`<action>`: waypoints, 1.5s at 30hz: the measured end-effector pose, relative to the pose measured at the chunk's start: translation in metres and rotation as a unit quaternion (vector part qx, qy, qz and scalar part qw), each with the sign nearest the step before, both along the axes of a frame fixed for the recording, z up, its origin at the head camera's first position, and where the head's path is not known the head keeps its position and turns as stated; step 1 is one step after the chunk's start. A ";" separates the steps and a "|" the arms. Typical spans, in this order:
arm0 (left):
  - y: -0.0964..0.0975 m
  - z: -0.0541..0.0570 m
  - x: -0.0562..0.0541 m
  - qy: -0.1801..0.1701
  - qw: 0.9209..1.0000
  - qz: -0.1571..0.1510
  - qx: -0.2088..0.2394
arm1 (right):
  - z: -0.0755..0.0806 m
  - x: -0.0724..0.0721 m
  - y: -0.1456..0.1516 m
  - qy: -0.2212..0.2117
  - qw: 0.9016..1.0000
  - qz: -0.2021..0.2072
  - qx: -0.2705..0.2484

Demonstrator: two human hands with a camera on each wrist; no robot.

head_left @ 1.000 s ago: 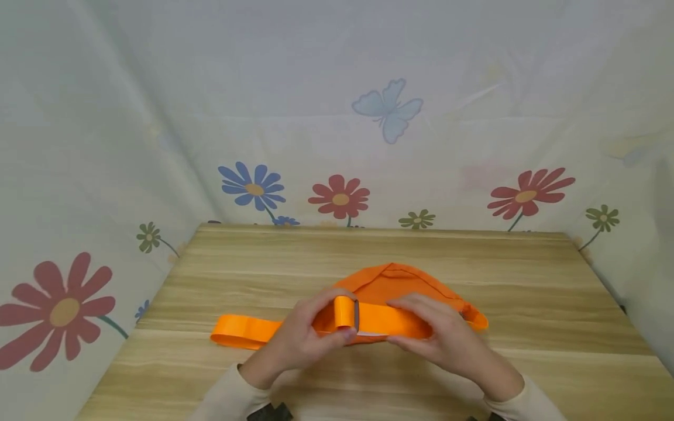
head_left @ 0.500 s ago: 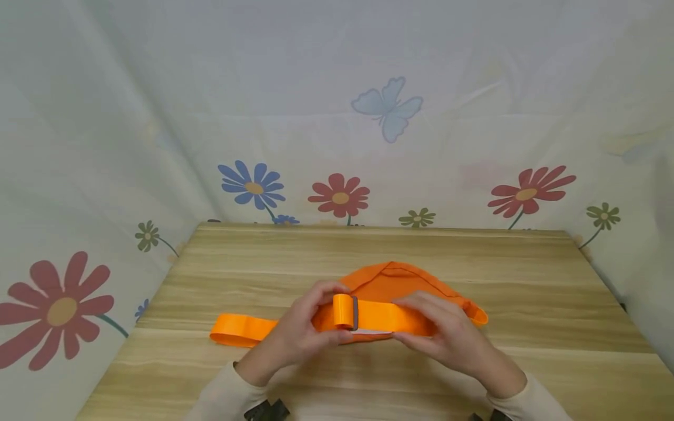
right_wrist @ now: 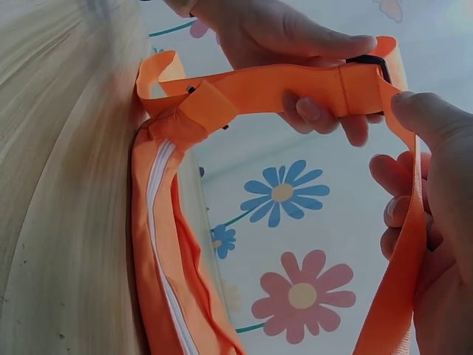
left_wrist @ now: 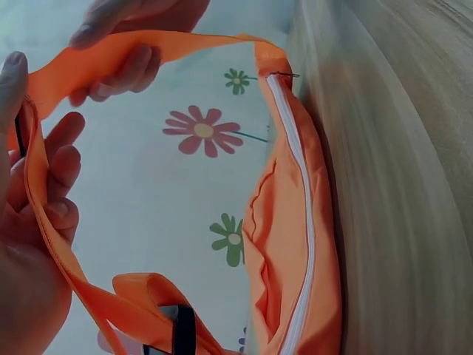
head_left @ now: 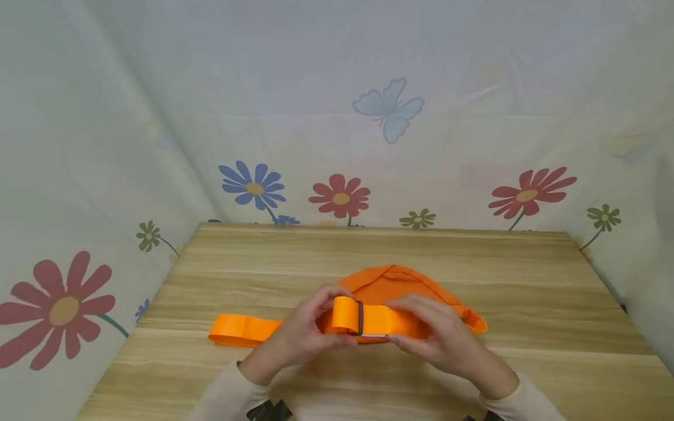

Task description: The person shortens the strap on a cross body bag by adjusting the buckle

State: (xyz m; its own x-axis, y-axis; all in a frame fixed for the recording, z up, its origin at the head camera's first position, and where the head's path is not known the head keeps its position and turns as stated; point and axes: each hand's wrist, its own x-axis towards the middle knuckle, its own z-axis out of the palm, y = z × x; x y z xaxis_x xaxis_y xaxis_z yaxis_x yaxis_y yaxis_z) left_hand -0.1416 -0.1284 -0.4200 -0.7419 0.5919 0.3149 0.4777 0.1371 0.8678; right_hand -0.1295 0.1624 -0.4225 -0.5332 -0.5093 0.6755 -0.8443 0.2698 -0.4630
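Note:
An orange waist bag (head_left: 392,286) with a white zipper (left_wrist: 304,200) rests on the table, its strap (head_left: 375,319) lifted in an arc toward me. On the strap sits a black slide adjuster (head_left: 360,318), with a folded loop of webbing beside it. My left hand (head_left: 302,330) pinches the strap at this loop, thumb below and fingers above in the head view. To the right of the adjuster, my right hand (head_left: 447,336) grips the same strap between thumb and fingers. The right wrist view shows both hands close together, the adjuster (right_wrist: 380,70) between them.
A loose strap loop (head_left: 242,329) sticks out left across the wood-grain table (head_left: 253,257). A black buckle (left_wrist: 179,329) sits on the strap near one bag end. Behind and beside the table hangs a flower-printed curtain (head_left: 295,117).
The adjuster has shifted slightly right along the strap, and the folded loop beside it looks wider. My right hand has come a little left; the bag stays nearly in place.

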 end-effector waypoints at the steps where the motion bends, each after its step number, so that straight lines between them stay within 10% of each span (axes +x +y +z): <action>1: 0.001 0.000 0.000 0.000 1.000 0.002 -0.004 | 0.000 0.000 -0.001 0.004 1.000 0.006 -0.004; 13: 0.007 0.003 -0.003 0.113 0.993 0.003 -0.041 | 0.005 -0.005 -0.006 0.048 0.999 0.018 0.003; 21: -0.003 0.005 -0.002 0.120 0.987 0.037 -0.095 | 0.007 -0.006 -0.005 0.025 0.999 0.019 0.013; 45: 0.008 -0.003 0.000 0.145 0.988 0.032 -0.044 | 0.002 -0.008 -0.003 0.032 0.999 0.024 0.006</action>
State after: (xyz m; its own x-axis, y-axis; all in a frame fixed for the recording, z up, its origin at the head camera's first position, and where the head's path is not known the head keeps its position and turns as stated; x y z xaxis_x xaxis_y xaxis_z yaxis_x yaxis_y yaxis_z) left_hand -0.1418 -0.1200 -0.4229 -0.6647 0.5808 0.4700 0.6927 0.2434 0.6789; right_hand -0.1375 0.1593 -0.4201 -0.4644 -0.5419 0.7005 -0.8839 0.2341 -0.4049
